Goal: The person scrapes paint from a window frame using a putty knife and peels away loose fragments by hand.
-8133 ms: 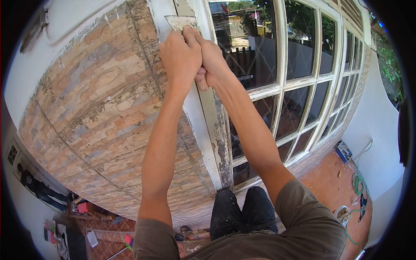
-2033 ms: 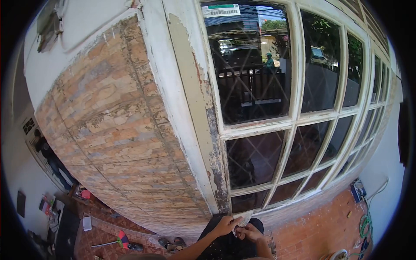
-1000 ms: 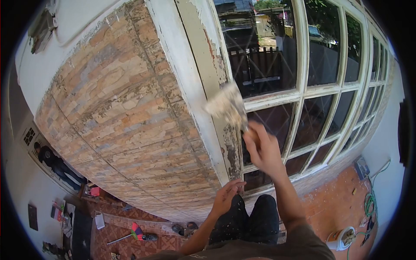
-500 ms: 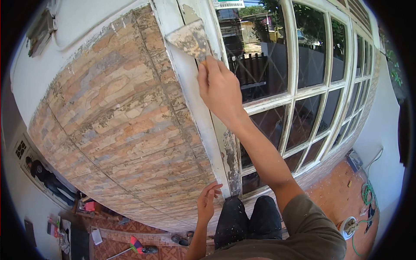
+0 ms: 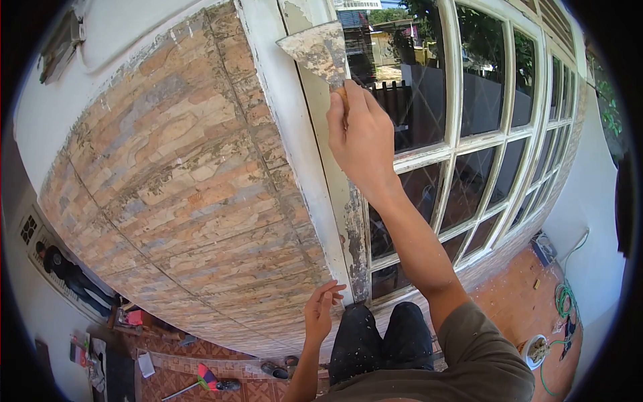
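Observation:
My right hand is closed round the handle of a putty knife. Its wide, stained blade points up and to the left over the peeling window frame. The blade lies over or close to the frame; contact is hard to tell. Lower down, my left hand has its fingers apart and loosely bent, with nothing in it. It is beside the stone-tiled wall, near the foot of the white trim strip.
Glass panes in flaking white bars run off to the right. Below right are a bucket and a green hose on the tiled floor. A person stands far left, and a broom lies at the bottom.
My right hand and the putty knife have moved right, towards the glass, and the blade has turned. My left hand has hardly moved.

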Action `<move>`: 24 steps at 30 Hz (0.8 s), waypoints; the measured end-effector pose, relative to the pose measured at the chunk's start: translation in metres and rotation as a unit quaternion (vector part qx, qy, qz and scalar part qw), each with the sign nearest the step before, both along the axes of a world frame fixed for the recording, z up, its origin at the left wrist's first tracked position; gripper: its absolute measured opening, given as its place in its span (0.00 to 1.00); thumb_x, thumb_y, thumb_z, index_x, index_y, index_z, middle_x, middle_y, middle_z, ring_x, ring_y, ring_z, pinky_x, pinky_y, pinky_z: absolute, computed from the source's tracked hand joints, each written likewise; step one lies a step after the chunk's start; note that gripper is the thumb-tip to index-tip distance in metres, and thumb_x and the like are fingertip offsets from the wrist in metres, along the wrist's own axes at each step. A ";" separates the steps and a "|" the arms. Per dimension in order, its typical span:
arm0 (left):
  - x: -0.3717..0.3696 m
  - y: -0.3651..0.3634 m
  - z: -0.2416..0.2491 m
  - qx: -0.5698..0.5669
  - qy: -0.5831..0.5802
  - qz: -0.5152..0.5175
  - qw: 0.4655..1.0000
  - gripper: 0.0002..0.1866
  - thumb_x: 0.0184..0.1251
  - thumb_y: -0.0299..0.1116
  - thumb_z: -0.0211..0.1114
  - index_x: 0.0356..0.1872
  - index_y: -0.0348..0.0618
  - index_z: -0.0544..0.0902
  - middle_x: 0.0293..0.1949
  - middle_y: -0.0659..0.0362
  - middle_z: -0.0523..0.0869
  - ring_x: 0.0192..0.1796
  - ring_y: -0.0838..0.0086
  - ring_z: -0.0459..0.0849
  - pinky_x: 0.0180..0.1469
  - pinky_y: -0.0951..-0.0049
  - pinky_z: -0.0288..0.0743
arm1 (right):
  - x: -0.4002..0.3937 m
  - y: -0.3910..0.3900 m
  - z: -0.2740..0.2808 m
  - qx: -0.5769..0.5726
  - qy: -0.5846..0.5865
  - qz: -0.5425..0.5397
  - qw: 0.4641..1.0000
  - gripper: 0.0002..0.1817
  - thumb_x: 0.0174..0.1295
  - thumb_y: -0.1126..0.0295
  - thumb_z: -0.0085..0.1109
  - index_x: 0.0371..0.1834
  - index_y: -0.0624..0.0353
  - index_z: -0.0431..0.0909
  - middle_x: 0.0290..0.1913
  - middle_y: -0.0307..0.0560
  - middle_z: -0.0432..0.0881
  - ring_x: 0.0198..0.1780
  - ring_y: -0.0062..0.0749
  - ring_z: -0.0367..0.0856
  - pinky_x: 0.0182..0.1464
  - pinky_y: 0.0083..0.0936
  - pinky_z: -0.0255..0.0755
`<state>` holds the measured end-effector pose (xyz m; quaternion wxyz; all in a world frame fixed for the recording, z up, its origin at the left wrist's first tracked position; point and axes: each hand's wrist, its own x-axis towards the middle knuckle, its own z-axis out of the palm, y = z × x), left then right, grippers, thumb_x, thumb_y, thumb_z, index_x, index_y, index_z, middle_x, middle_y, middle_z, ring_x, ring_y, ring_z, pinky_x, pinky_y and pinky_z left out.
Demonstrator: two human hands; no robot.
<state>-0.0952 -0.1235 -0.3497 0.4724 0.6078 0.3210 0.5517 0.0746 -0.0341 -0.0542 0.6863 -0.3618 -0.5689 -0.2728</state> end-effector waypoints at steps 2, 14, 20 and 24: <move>0.004 0.005 0.021 0.032 0.014 -0.003 0.999 0.19 0.79 0.38 0.48 0.56 0.33 0.77 0.48 0.52 0.87 0.41 0.74 0.83 0.44 0.74 0.73 | 0.001 -0.003 -0.002 -0.028 -0.006 -0.008 1.000 0.11 0.66 0.71 0.53 0.44 0.69 0.74 0.31 0.58 0.80 0.26 0.54 0.81 0.25 0.42 0.76; 0.031 0.070 0.301 0.282 0.002 0.113 0.953 0.23 0.74 0.44 0.57 0.56 0.33 0.74 0.42 0.52 0.86 0.32 0.77 0.80 0.35 0.78 0.72 | 0.001 -0.012 0.004 -0.060 -0.017 0.144 0.988 0.10 0.66 0.70 0.52 0.38 0.69 0.75 0.24 0.61 0.79 0.26 0.57 0.80 0.30 0.44 0.72; 0.048 0.111 0.368 0.297 0.065 0.204 0.931 0.28 0.68 0.56 0.61 0.38 0.32 0.80 0.24 0.56 0.82 0.24 0.77 0.77 0.28 0.74 0.69 | 0.004 0.005 0.012 -0.060 -0.027 0.145 0.987 0.11 0.68 0.69 0.51 0.36 0.68 0.74 0.21 0.62 0.78 0.25 0.57 0.79 0.29 0.45 0.71; 0.059 0.141 0.381 0.331 0.044 0.288 0.898 0.31 0.66 0.55 0.62 0.20 0.30 0.79 0.17 0.53 0.79 0.22 0.68 0.77 0.31 0.63 0.71 | 0.003 0.009 0.016 -0.051 -0.026 0.147 0.987 0.11 0.68 0.69 0.51 0.36 0.69 0.74 0.19 0.61 0.77 0.24 0.57 0.79 0.28 0.45 0.71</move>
